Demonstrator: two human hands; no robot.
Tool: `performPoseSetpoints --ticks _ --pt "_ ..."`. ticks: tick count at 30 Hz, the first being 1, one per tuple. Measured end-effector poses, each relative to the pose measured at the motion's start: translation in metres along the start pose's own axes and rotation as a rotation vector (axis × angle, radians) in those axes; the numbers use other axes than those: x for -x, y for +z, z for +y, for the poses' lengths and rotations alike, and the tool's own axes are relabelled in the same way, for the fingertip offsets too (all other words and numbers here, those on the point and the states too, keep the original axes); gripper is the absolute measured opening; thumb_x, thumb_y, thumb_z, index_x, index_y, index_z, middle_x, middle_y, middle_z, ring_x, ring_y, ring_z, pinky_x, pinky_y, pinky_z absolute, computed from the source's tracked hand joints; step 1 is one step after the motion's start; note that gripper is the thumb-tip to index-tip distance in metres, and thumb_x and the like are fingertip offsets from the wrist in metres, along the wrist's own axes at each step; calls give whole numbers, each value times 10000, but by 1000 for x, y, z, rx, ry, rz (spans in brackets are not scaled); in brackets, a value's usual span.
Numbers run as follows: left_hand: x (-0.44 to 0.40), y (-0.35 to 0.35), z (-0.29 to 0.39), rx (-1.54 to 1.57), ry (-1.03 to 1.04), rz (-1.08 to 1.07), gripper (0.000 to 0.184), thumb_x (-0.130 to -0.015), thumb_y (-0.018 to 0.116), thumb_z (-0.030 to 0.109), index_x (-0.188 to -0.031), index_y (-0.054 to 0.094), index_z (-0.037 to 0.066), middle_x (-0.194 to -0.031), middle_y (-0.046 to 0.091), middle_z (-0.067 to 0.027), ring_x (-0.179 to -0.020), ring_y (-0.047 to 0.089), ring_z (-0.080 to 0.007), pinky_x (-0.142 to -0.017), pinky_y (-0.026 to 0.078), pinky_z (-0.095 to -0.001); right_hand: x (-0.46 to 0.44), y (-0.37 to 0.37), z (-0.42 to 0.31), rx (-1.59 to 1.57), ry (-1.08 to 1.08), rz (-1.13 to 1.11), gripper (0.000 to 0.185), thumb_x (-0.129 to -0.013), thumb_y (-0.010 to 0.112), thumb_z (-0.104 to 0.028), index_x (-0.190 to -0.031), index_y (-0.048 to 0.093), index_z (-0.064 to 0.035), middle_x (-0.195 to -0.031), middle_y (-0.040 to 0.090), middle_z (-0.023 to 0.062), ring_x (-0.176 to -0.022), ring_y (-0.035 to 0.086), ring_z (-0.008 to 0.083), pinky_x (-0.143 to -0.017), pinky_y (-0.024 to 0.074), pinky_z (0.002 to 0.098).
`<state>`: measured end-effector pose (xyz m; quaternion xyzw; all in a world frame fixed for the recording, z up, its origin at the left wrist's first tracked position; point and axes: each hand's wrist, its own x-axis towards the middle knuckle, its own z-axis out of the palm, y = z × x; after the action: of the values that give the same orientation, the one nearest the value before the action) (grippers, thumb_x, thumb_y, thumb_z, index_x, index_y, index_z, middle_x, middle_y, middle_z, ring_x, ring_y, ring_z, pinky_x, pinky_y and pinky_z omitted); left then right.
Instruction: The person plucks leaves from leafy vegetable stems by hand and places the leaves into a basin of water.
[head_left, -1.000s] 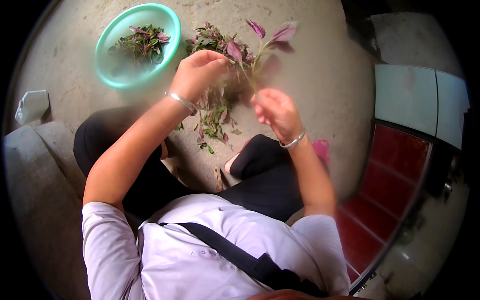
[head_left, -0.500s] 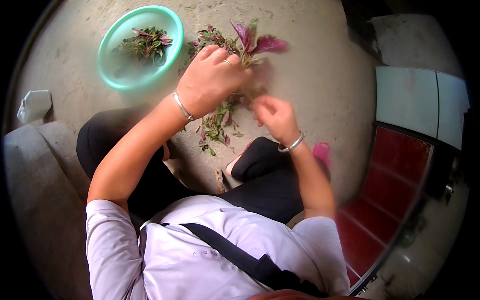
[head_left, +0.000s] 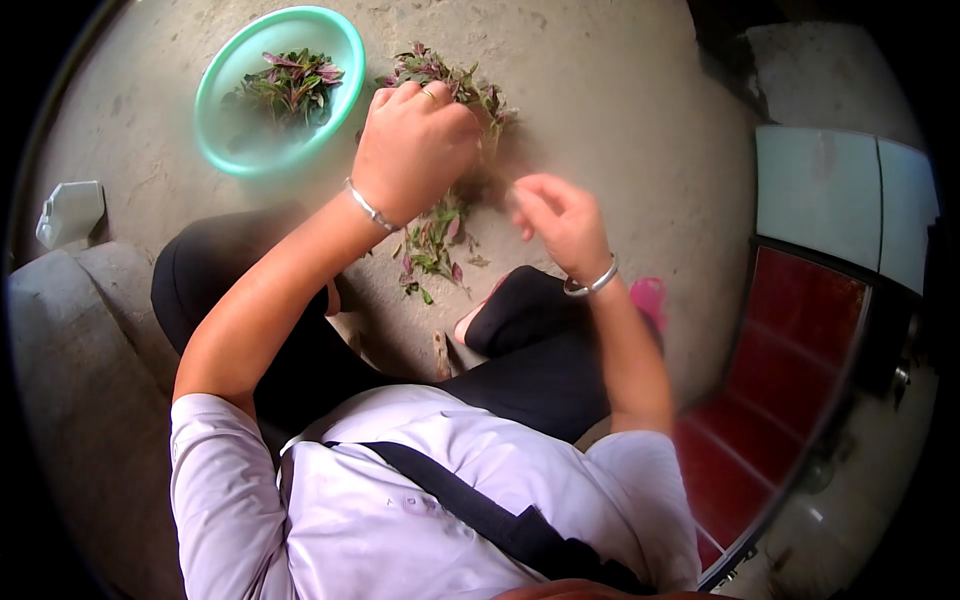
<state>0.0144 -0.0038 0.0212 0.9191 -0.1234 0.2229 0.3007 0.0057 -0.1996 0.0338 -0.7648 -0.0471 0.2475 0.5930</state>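
My left hand [head_left: 418,150] is closed in a fist above the floor, knuckles up; its fingertips and whatever they hold are hidden. Beyond it lies a heap of green and purple leafy greens [head_left: 430,68], partly covered by the hand. To the right, my right hand [head_left: 566,228] is closed in a pinch, thumb against forefinger, with something small and blurred at the tips. Loose leaves [head_left: 432,245] are scattered on the floor below the hands. A mint-green plastic basin [head_left: 357,85] at upper left contains picked leafy greens [head_left: 292,85].
Concrete floor [head_left: 620,120] surrounds the greens. A white plastic container [head_left: 70,213] stands at far left. A red-tiled and pale-panelled unit [head_left: 790,340] borders the right side. Something pink [head_left: 648,298] lies beside my right forearm. My bent legs frame the lower middle.
The purple-leaved sprig that stuck up beyond my left hand is no longer visible there. My left hand has shifted slightly toward me, and my right hand slightly right.
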Motion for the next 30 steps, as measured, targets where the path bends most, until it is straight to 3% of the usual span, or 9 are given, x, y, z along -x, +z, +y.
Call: performPoseSetpoints --ticks 2,5,7,12,14,17,23,28,30 --pt "2 8 -4 168 -132 30 34 -653 583 136 -664 593 106 -699 542 -79 -681 535 -227 -658 408 -334 -1 -2 -2 -4 7 -31 120 -815 559 -106 -846 585 6 -661 566 0 -577 518 33 -484 429 175" --pt "-9 1 -37 813 -810 102 84 -739 596 139 -741 614 56 -685 575 13 -611 507 -83 -562 399 -214 3 -5 1 -53 52 -46 135 -833 539 -121 -843 580 7 -665 564 11 -561 509 42 -493 427 173" --pt "-15 -8 -61 983 -821 236 117 -774 599 155 -817 621 48 -696 547 49 -637 464 -35 -568 383 -182 3 -7 1 -148 115 -26 141 -841 529 -130 -840 576 3 -660 559 13 -550 502 47 -493 424 173" --pt "-10 -13 -34 677 -527 56 129 -836 544 116 -906 594 20 -774 595 17 -676 496 -27 -590 413 -178 -3 -12 -3 -262 149 -1 140 -842 513 -132 -801 555 -5 -623 525 11 -512 483 69 -482 416 187" --pt "-2 -6 -16 298 -140 14 111 -778 566 34 -887 584 38 -861 615 -39 -712 549 -122 -642 444 -235 -4 -10 -5 -176 180 -34 139 -841 500 -134 -799 558 -15 -623 528 8 -513 489 68 -471 401 181" --pt "18 6 6 240 307 -157 119 -736 583 54 -842 530 41 -899 578 -63 -796 541 -237 -716 440 -299 -3 -7 3 -128 225 -152 150 -839 482 -146 -800 568 -29 -628 539 5 -517 499 61 -454 372 172" --pt "33 15 -4 130 275 -409 151 -664 536 81 -810 497 72 -757 526 -77 -768 527 -234 -706 439 -324 -5 -2 12 -73 264 -252 196 -849 496 -206 -854 592 -36 -653 567 10 -515 507 48 -437 344 164" --pt "14 -29 -66 -525 147 -193 163 -692 520 33 -844 511 90 -793 567 -71 -826 520 -238 -717 428 -337 -22 -4 46 74 160 -204 226 -836 533 -225 -892 593 -15 -699 590 23 -521 527 57 -433 375 169" --pt "9 -44 -76 -784 -5 -264 265 -723 547 57 -984 544 103 -965 586 -76 -968 513 -251 -789 426 -359 -33 -6 59 101 278 -167 222 -831 534 -218 -888 591 -11 -719 598 32 -529 545 70 -432 391 184"
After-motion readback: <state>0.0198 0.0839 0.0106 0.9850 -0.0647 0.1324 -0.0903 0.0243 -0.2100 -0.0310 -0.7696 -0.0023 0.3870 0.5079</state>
